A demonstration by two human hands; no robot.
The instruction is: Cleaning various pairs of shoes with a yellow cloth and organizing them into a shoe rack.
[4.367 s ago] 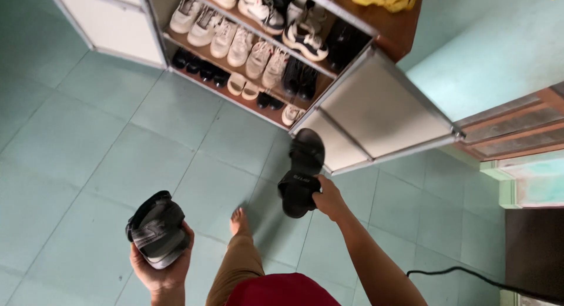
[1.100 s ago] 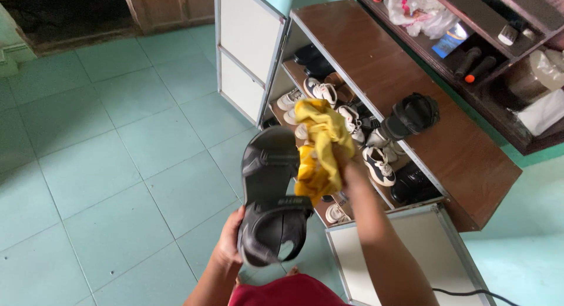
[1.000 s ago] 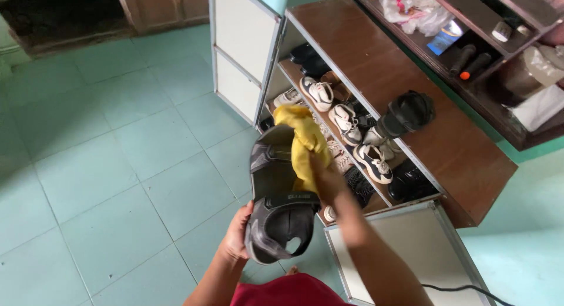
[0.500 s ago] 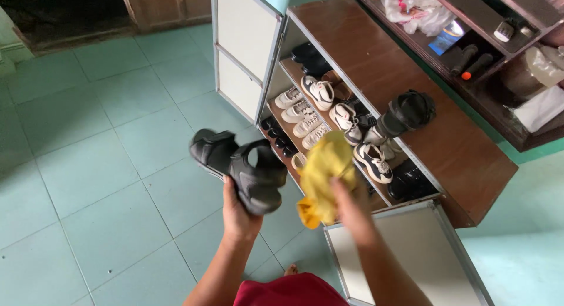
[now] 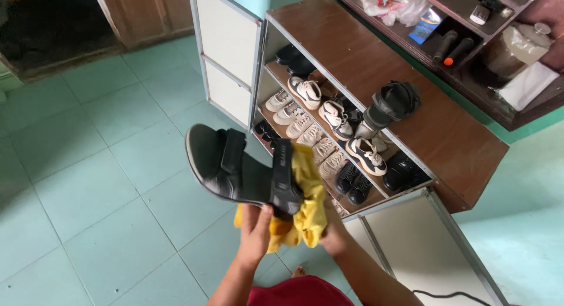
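Pale green floor tiles (image 5: 88, 182) fill the left and near part of my view, with a dark wooden doorway at the far left. Near the middle, my left hand (image 5: 255, 232) holds a black strapped sandal (image 5: 241, 171) from beneath, fingers curled up around its heel end, sole side tilted away from me and its toe pointing left. Just right of it my right hand (image 5: 333, 238) is bunched into a yellow cloth (image 5: 302, 215), which lies pressed against the sandal's heel and underside; those fingers are closed in the fabric, though most of them are buried in it, so I cannot see the exact grip.

I judge I am in the wiping step, working the heel region. The next pass calls for steadying the sandal and drawing the cloth along the footbed or straps, perhaps turning the sandal to reach them.

Farther right stands the open shoe cabinet (image 5: 376, 65), its shelves packed with pale sneakers (image 5: 305, 91) and dark shoes. On its brown top a second black sandal (image 5: 390, 106) stands propped upright.

The cloth hides the sandal's rear underside, the cabinet's lowest shelf is masked by my hands, and clutter on the far-right shelving is too small to identify.
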